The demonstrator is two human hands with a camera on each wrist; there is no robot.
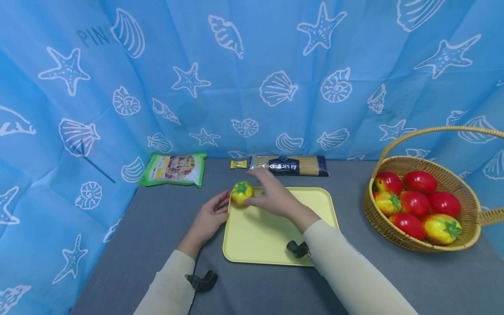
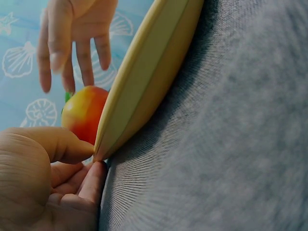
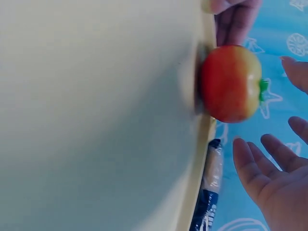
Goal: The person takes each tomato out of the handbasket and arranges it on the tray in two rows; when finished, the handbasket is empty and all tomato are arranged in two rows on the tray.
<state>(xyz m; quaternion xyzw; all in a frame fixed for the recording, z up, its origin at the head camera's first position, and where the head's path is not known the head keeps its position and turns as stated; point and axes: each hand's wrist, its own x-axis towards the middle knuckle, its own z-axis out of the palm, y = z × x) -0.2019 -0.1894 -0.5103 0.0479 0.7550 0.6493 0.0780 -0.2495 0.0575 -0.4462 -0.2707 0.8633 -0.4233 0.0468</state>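
Observation:
A yellow-and-red tomato (image 1: 242, 193) with a green leafy top stands in the far left corner of a pale yellow tray (image 1: 267, 238). My left hand (image 1: 208, 218) is at the tray's left side; the left wrist view has its thumb (image 2: 72, 147) on the rim and fingers under it, pinching the edge. Over the tray, my right hand (image 1: 275, 197) hovers around the tomato with fingers spread. In the right wrist view a gap shows between those fingers (image 3: 248, 168) and the tomato (image 3: 231, 84).
A wicker basket (image 1: 372, 210) of red and yellow tomatoes stands at the right. Along the back lie a green-and-white food bag (image 1: 175, 169), a small yellow packet (image 1: 238, 164) and a pasta pack (image 1: 289, 166). A blue curtain (image 1: 252, 87) hangs behind the grey table.

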